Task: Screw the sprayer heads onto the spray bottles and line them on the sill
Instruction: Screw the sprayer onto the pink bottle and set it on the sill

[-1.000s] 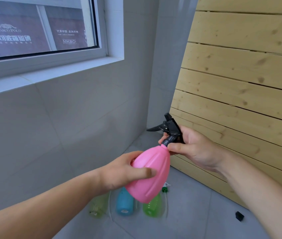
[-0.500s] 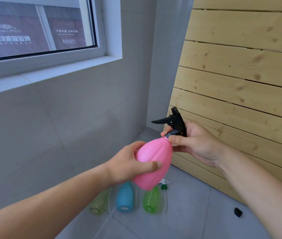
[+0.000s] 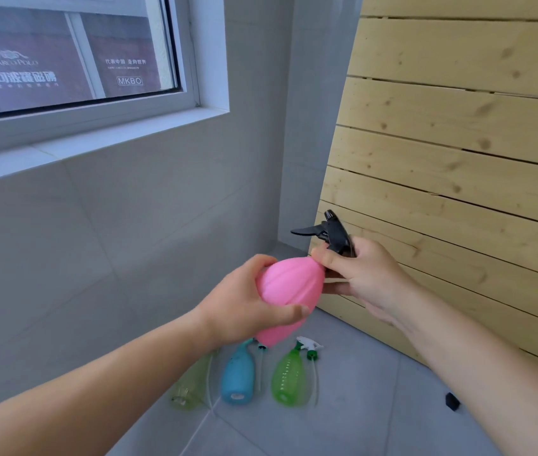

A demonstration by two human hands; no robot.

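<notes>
Nearest the camera, on the tiled floor (image 3: 343,419): three bottles lying on their sides, none of them with a head screwed on, presumably set down together as the waiting stock. Yellow-green bottle (image 3: 192,386) closest to the wall; blue bottle (image 3: 238,376) just beside it; green bottle (image 3: 289,378) next along. Loose white sprayer head (image 3: 308,346) with green collar lies at the green bottle's neck, its dip tube trailing along the floor beside the bottle. Small black part (image 3: 452,401) sits well apart, near the foot of the wooden slat panel (image 3: 458,143); identity unclear.

Mid-air, above the stock: pink bottle (image 3: 289,287), tilted with its neck toward the panel. Left hand (image 3: 244,311) wraps the belly, thumb across the front, most likely to brace the body against turning. Right hand (image 3: 366,278) grips the collar at the neck, fingers pinched round it, with the black sprayer head (image 3: 332,233) standing above the knuckles, trigger pointing left. The grip suits twisting the head home; whether the thread is fully seated cannot be told.

Farthest, upper left: window sill (image 3: 123,139), white, with no bottle on the visible part. The pink bottle is judged first in line.
</notes>
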